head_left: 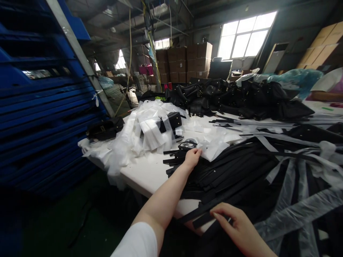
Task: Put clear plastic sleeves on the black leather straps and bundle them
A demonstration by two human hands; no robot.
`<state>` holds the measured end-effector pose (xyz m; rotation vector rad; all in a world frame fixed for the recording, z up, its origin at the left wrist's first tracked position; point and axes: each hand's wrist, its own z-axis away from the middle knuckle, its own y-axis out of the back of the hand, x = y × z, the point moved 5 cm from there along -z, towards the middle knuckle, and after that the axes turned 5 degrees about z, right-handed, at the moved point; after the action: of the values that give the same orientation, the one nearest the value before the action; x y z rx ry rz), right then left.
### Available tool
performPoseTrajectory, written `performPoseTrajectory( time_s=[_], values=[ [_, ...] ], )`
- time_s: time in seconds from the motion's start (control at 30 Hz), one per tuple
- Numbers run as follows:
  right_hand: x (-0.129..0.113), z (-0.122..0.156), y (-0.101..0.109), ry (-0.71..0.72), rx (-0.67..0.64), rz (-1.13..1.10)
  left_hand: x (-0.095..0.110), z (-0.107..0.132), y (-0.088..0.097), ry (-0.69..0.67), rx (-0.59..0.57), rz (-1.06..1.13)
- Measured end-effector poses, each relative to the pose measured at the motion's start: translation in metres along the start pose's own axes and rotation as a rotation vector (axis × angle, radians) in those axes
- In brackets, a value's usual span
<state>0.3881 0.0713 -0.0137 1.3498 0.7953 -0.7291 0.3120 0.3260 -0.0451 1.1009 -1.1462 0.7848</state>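
Black straps (227, 171) lie in a thick spread across the white surface (142, 175), running from its near edge toward the right, directly in front of the person I am watching. The left hand (192, 159) reaches over their far ends, its grip pinched together at the edge of a crumpled white plastic sheet (215, 145); I cannot tell whether the fingertips hold that sheet or a strap beneath. Just beyond that hand sits a clear round roll (189, 142). Nearer the body, the right hand (238, 223) curves with thumb and forefinger close together by the strap ends at the near edge, and I cannot tell if its grip has hold of one. Long clear plastic strips (302, 210) cross the straps on the right. Left of the straps, a heap of white plastic sleeves (134, 132) spills over the edge, with a black bag (174, 120) among them. Behind, more black bags (235, 98) are piled up, and blue pallets (45, 121) are stacked at the left.
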Motion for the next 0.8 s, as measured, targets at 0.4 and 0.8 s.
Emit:
performPoseTrajectory(
  time_s=[0.4,0.8],
  values=[
    [-0.003,-0.064,0.009,-0.273,0.246,-0.718,0.031,0.123,0.061,-0.071,-0.223,0.148],
    [0.001,-0.081,-0.05,-0.449,0.274,-0.973,-0.104,0.357,0.193,0.663,-0.591,-0.639]
  ],
)
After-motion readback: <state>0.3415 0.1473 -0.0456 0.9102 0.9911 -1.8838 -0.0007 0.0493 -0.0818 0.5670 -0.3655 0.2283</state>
